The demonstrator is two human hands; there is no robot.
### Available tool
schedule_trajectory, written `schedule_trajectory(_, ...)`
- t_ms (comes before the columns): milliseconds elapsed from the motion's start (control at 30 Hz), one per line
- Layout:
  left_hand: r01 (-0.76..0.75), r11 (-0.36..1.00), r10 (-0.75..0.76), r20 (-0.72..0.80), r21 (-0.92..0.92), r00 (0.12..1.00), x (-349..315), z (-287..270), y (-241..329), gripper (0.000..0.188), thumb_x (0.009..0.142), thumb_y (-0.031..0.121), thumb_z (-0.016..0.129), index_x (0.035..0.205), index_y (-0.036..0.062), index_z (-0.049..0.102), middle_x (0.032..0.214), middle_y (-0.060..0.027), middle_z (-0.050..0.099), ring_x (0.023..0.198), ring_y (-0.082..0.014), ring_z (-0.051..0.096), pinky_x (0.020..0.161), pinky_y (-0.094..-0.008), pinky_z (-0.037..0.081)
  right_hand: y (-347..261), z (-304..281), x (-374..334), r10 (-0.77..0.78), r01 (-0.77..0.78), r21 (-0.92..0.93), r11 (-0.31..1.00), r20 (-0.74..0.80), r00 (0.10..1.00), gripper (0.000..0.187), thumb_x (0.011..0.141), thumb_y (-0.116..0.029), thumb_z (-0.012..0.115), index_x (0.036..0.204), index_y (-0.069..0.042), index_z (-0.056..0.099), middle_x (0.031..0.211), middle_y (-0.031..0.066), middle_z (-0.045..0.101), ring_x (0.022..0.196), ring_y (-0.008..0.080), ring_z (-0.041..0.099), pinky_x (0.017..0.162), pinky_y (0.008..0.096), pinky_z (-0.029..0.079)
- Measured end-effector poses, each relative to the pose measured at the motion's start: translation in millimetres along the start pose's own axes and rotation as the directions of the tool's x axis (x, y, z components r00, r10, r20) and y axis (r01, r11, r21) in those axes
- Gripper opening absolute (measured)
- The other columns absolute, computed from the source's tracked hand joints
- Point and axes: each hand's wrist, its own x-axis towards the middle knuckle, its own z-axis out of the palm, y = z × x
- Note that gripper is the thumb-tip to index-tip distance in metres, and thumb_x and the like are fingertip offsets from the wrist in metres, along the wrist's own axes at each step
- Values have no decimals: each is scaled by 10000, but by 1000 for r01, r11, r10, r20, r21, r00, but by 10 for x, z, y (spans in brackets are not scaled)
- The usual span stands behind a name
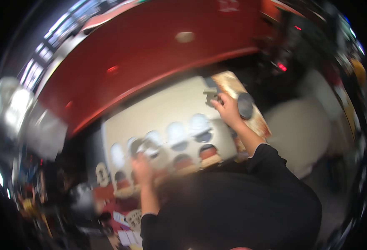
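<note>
A pale cream sheet [158, 110] lies across the work surface below me, with a row of rounded white shapes and openings along its near side. My left hand [142, 167] is over the left part of this row, smeared by motion. A blurred grey-brown curved piece [138, 146] is at its fingertips; whether the fingers grip it is unclear. At the sheet's far right edge, my right hand [228, 109] is closed, thumb and fingers pinching a small dark grey angular piece [211, 98]. A dark grey round object [245, 106] sits just right of that hand.
A wide red machine beam [158, 50] spans behind the sheet. Under the dark round object is a worn brown-and-white board [256, 121]. To the right stands a large beige rounded surface [298, 133]. Papers [129, 237] and a pale perforated piece [134, 218] lie at lower left.
</note>
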Motion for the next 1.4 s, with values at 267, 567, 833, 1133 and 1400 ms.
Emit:
schedule_trajectory(267, 117, 894, -26, 211, -433, 977, -183, -182, -241, 373, 1044, 333, 451, 1145, -23, 499, 1050, -159, 612, 937, -271, 652, 798, -415, 581, 1757, -2161, -995, 445, -612, -4, 791, -683, 579, 269, 913, -261, 667, 1011, -12, 639, 817, 122, 697, 639, 194, 687, 598, 328, 521)
schedule_trajectory(567, 19, 985, 20, 228, -169, 974, 1, 103, -327, 265, 1022, 282, 504, 1007, 31, 589, 900, -89, 630, 784, -184, 627, 704, -326, 517, 2834, -1902, -1395, 710, -782, -315, 537, -331, 621, 677, 908, -459, 623, 1348, 45, 519, 1320, 224, 579, 1149, 311, 597, 967, 392, 481)
schedule_trajectory(833, 77, 835, 128, 327, -544, 936, -302, 33, -104, 287, 1000, 195, 575, 1225, 23, 527, 980, -40, 631, 745, -114, 619, 683, -271, 516, 1274, -942, -530, 315, -244, 250, 937, -300, 901, 248, 994, -208, 592, 1114, 6, 628, 995, 35, 642, 880, 108, 595, 802, 240, 491)
schedule_trajectory(1133, -17, 919, 121, 241, -394, 963, -416, -733, -90, 303, 986, 172, 589, 1216, -15, 530, 975, -79, 653, 797, -119, 632, 680, -259, 529, -1212, 1206, -721, -311, 63, 374, 925, 652, 692, 303, 853, -146, 691, 1116, -2, 651, 1073, 114, 660, 879, 191, 635, 722, 303, 529)
schedule_trajectory(1400, -3, 922, 121, 282, -386, 952, -342, -1337, -396, 308, 999, 124, 545, 1283, 5, 524, 1101, -62, 648, 939, -117, 624, 794, -257, 517, -2100, 2311, -956, -223, -360, 260, 896, 965, 140, 457, 931, -313, 648, 1245, 15, 592, 1013, 106, 689, 900, 162, 638, 797, 304, 516)
